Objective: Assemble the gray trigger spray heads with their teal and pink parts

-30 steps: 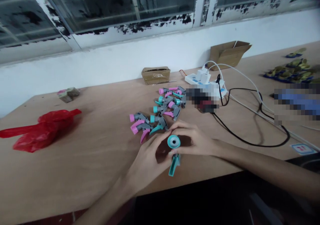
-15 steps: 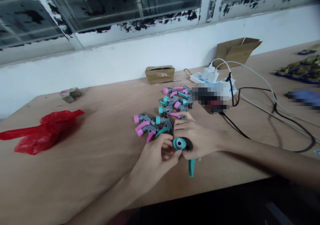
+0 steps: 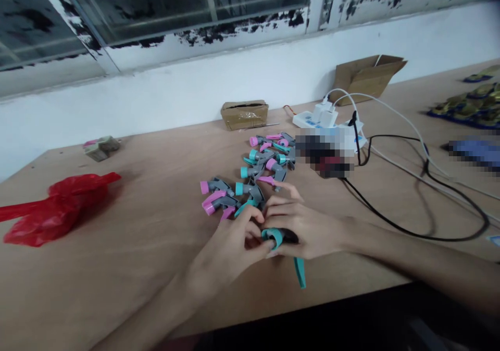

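A trigger spray head (image 3: 299,272) with a teal collar and teal trigger is in my hands above the front of the table. My right hand (image 3: 299,223) wraps round its dark body, with the trigger hanging below the fingers. At the teal collar, my left hand (image 3: 244,239) pinches the rim with thumb and fingers; the thumb tip covers part of the opening. Just beyond my hands lie several more spray heads, among them a teal one (image 3: 250,190) and a pink one (image 3: 221,203), all with grey bodies.
A red plastic bag (image 3: 64,205) lies at the left. Along the wall stand a small cardboard box (image 3: 245,116), a power strip (image 3: 307,120) with white chargers, and a larger open carton (image 3: 367,77). A black cable (image 3: 422,236) loops across the right side.
The held spray head's collar has turned from facing me toward my left hand, and my left thumb now sits over its opening. Both hands have shifted slightly down as the view moved.
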Demonstrator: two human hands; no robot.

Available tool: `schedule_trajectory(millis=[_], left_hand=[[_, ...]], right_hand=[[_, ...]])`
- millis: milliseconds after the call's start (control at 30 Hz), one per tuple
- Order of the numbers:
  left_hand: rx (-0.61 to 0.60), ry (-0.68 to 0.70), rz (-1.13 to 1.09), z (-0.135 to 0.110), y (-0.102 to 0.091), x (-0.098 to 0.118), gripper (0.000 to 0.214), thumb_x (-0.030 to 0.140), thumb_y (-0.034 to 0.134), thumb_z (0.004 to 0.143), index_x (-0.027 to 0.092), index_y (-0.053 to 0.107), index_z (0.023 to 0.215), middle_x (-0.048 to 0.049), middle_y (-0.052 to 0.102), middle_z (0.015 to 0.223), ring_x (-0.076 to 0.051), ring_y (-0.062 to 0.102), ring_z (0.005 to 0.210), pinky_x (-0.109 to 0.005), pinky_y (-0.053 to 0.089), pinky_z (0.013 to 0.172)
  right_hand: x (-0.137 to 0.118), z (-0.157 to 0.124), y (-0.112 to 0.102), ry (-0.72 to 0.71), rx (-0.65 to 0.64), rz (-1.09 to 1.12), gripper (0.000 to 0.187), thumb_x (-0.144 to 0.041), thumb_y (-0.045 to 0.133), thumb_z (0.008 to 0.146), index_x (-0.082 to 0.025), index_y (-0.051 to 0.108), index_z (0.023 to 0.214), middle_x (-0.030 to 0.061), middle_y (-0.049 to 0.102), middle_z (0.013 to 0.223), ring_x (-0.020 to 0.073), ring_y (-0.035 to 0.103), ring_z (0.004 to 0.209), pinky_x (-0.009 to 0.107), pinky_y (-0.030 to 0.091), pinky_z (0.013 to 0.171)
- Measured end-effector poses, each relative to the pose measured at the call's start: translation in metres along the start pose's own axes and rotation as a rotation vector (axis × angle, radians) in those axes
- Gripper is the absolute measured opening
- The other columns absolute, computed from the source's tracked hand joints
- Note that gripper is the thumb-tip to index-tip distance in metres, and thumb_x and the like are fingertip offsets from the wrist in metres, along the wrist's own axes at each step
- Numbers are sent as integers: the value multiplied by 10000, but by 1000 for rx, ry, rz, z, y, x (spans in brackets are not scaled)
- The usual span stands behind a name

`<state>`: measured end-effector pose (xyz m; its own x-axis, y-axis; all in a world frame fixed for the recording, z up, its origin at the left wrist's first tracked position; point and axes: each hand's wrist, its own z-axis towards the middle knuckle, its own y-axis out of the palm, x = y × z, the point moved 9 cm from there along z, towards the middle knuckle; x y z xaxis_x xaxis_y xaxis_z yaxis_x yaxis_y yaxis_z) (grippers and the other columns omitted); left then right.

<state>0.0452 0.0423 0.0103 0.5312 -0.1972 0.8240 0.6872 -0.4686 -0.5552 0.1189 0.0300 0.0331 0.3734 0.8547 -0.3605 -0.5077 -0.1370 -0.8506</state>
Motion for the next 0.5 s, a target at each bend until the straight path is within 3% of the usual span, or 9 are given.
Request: schedule_trajectory(millis=[100,300,500], left_hand=[[32,43,114,-5,-1,-1,209,271,610,742,257,481,905,35,660,710,-152,643,614,-257,494,561],[77,85,154,-8,6,-7,264,283,617,740,285,479,966,43,639,700,-135,600,549,-249,483,520],[156,98,24,-8,6,-12,248,286,546,799,304,476,1036,22,606,735,-147,604,613,-266,500,547]], right_hand=[[-3,-4,5,-11,10,9,203,-389,570,773,-207,591,860,4,634,843,170,512,970,463,98,1058],[1,-9,11,26,13,57,197,-399,558,790,-204,586,807,5,611,831,155,506,964,411,217,1019],[8,-4,2,23,34,80,214,-420,546,797,-210,582,819,-9,592,764,148,524,929,433,98,1062]])
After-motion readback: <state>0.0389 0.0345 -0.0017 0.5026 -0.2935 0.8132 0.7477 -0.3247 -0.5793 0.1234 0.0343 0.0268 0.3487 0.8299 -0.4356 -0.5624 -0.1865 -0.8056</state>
